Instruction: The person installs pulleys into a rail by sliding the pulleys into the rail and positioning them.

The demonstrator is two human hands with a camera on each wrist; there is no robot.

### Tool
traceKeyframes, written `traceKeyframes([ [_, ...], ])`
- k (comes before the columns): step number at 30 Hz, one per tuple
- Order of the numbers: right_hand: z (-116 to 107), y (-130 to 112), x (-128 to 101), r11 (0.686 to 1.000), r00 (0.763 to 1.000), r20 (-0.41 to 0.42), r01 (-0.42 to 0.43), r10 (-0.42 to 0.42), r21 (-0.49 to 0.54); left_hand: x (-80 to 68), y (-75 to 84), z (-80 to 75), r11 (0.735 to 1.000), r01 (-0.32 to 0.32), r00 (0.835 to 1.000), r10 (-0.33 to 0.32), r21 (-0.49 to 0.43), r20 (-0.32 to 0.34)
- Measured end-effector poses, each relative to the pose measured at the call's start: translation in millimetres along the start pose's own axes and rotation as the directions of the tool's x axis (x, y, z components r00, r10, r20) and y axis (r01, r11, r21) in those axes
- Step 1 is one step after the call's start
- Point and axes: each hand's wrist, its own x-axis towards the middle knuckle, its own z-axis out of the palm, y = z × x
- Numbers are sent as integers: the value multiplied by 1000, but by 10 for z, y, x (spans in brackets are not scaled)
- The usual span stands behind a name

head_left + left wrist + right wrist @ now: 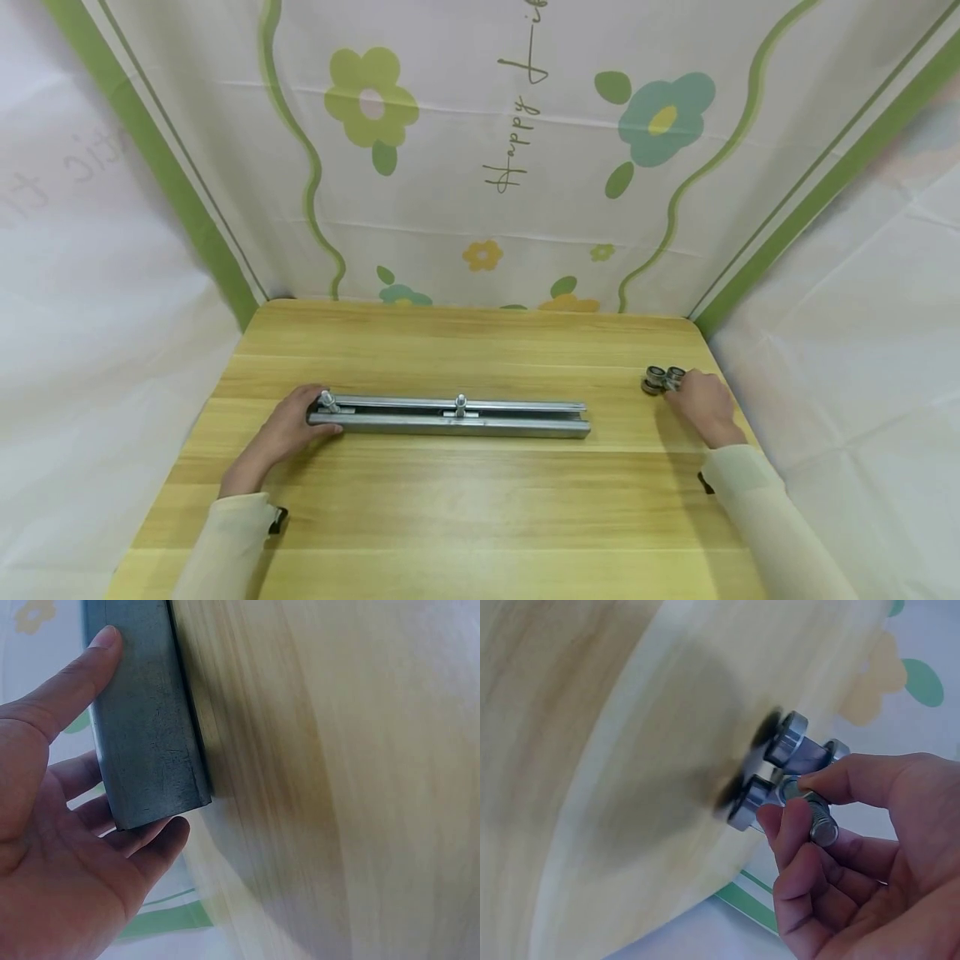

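A steel C-channel rail lies lengthwise across the table, its slot facing up. Two upright bolts stand out of the slot, one bolt at the left end and another bolt near the middle. My left hand grips the rail's left end, thumb on its front side and fingers round the back and end. Off to the right, my right hand pinches a wheeled roller trolley by its threaded bolt. Several metal wheels show on the trolley, close to the tabletop; contact is unclear.
The wood-grain table has rounded far corners. A flower-print cloth hangs behind it, with white cloth sides at left and right. The trolley is near the table's right edge.
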Motion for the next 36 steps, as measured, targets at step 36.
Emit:
traceKeyframes([
  [36,-176,-166,-21,980,980,-1,201,-201,-7,6,-14,11,1000,5,1000,-5,18,-1],
])
